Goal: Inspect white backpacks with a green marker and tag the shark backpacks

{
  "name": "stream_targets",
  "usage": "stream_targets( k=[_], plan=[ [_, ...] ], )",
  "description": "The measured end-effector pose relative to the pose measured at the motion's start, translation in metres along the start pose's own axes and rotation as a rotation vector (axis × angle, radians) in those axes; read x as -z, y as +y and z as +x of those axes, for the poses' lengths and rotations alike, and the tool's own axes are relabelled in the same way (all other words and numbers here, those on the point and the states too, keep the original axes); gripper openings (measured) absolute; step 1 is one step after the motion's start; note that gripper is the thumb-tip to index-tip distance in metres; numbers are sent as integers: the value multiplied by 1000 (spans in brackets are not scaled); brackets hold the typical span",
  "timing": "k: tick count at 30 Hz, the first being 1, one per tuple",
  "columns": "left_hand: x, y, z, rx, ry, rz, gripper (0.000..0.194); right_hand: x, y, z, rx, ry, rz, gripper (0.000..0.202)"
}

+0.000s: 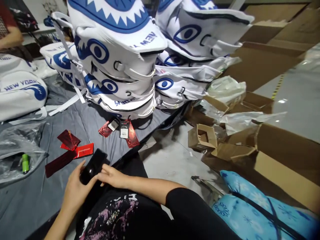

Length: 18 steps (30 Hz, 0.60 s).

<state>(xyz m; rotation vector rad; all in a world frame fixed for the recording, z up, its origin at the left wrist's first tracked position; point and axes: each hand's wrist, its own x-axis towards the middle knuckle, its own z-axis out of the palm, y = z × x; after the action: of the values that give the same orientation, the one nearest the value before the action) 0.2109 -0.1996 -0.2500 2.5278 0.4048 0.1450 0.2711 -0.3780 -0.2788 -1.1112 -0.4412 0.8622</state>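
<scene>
A dark, glossy smartphone (94, 166) is held low in front of my body, tilted, at the table's near edge. My left hand (77, 188) is closed round its lower left side. My right hand (112, 176) grips its right edge, with the fingers curled and partly hidden. Just beyond the phone lie red and dark red tags (72, 148) on the grey cloth. Further off, more red tags (132, 134) and black-and-white labels (124, 130) hang from a stack of white backpacks (120, 63) with blue eye and teeth designs.
A second backpack stack (185, 50) stands on the right, another white bag (20, 86) on the left. A clear plastic bag (15, 146) holds a green item (25, 163). Cardboard boxes (282, 166) and a blue patterned bundle (257, 210) lie right. A person's arm (12, 36) shows far left.
</scene>
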Motion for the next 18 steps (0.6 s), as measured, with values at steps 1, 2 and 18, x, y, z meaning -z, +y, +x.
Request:
stream_targets(
  k=[1, 2, 18],
  plan=[
    [-9, 16, 7, -96, 12, 2, 84, 3, -3, -6, 46, 109, 102, 62],
    [-17, 34, 14, -197, 26, 14, 78, 9, -8, -13, 84, 242, 167, 60],
    [-98, 93, 66, -563, 92, 121, 68, 257, -87, -144, 236, 1515, 174, 23]
  ],
)
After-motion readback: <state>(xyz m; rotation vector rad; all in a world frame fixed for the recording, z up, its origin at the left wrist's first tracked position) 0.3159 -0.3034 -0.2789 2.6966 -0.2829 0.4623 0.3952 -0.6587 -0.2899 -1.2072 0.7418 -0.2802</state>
